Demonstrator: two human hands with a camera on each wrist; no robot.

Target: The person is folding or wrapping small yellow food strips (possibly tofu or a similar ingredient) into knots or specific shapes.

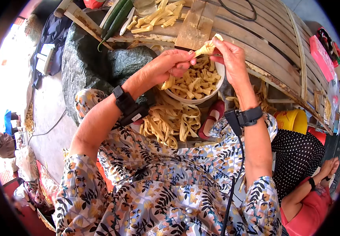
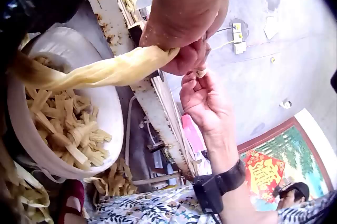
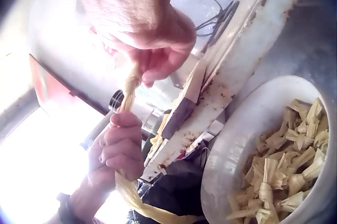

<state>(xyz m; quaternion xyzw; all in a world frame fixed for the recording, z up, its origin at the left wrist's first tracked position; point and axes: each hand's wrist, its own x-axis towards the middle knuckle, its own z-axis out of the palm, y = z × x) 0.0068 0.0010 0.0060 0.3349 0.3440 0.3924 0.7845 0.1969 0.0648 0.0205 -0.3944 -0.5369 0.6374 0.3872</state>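
A pale yellow strip (image 1: 206,48) is stretched between the two hands above a white bucket (image 1: 222,72) of knotted yellow pieces (image 1: 195,82). The left hand (image 1: 174,63) grips the strip with curled fingers; a long tail of it (image 2: 118,68) hangs from that hand in the left wrist view. The right hand (image 1: 233,59) pinches the strip's other end, where it looks twisted or wrapped, between thumb and fingers. In the right wrist view the right hand (image 3: 142,29) is above the left hand (image 3: 122,150), with the strip (image 3: 130,93) running between them.
Loose long strips (image 1: 172,120) lie below the bucket. On the slatted table (image 1: 240,29) are a wooden block (image 1: 196,25), cucumbers (image 1: 116,19) and more yellow pieces (image 1: 160,17). A yellow bucket (image 1: 292,120) stands at the right, beside another person's dotted clothing (image 1: 297,157).
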